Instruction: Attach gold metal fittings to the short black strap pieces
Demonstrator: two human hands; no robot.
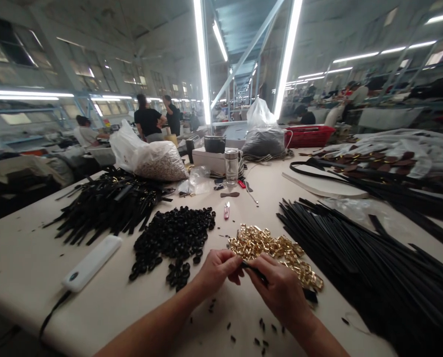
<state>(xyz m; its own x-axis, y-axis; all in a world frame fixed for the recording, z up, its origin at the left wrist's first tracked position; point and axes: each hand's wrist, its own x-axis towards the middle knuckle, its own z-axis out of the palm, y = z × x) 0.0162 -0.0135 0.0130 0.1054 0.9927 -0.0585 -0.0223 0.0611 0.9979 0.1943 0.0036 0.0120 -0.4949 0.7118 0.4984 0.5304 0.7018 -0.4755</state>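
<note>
Pinching a flat black strap, both hands, left and right, meet; shiny gold buckles heaped behind.

Two hands are seen at the table's near edge, a left hand and a right hand. One heap of gold buckles is counted at 12 o'clock from them, one heap of black loops at 10 o'clock, and two piles of black straps, at 10 o'clock and 3 o'clock. One white power bank, one glass jar, one red basket and two filled plastic bags are counted.
</note>
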